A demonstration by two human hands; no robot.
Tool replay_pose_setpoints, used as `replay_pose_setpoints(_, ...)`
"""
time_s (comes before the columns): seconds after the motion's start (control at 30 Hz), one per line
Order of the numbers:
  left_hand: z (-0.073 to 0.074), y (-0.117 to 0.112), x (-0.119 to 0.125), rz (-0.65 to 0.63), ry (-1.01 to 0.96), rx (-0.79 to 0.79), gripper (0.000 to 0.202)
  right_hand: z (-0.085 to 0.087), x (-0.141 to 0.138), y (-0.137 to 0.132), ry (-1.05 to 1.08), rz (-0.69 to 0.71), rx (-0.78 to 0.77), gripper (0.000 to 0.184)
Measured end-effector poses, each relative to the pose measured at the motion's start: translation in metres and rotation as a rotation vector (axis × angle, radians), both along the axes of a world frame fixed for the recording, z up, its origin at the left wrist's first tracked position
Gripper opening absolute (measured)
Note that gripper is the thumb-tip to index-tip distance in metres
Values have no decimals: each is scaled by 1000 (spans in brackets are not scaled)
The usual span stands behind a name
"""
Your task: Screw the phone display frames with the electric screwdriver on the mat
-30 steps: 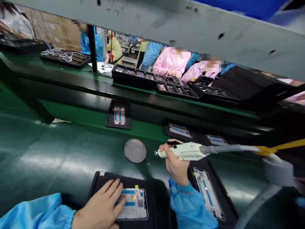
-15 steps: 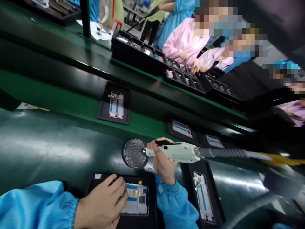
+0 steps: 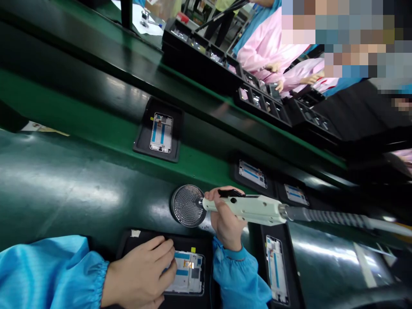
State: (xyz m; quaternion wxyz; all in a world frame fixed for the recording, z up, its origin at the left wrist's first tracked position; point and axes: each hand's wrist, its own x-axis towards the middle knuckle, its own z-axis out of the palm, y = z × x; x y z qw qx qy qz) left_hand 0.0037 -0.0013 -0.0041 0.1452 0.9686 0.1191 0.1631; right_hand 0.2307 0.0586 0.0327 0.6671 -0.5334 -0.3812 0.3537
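Observation:
My left hand (image 3: 141,268) lies across a white-framed phone housing (image 3: 188,272), its fingers over the housing's left edge, pinning it in a black tray (image 3: 135,244). My right hand (image 3: 225,216) grips a pale green electric screwdriver (image 3: 247,209) with a grey ribbed hose running off to the right. The screwdriver's tip sits at the right edge of a round perforated metal disc (image 3: 188,206) on the green belt, just above the tray.
Further black trays with phone housings (image 3: 159,131) (image 3: 275,270) (image 3: 252,174) lie on the green conveyor (image 3: 80,180). Beyond a raised dark rail, black parts trays (image 3: 199,56) stand before co-workers in pink and blue smocks (image 3: 267,47).
The whole view has tilted clockwise. The screwdriver tip has moved left from a gap beside the metal disc to its right edge. My left hand stays on the housing.

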Motion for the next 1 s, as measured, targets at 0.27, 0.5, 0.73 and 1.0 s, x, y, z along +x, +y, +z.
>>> replay_pose_setpoints(0.27,0,0,0,31,-25,34,49,0,-1,-2,14,-4,-2,17)
replay_pose_setpoints(0.5,4,4,2,36,-43,82,47,2,-2,1,-7,-20,45,20)
replay_pose_setpoints(0.73,4,4,3,-8,-117,153,37,44,-4,-44,-74,-8,171,22)
replay_pose_setpoints(1.0,3,1,2,-13,-96,169,34,34,-35,-94,-76,241,-6,27)
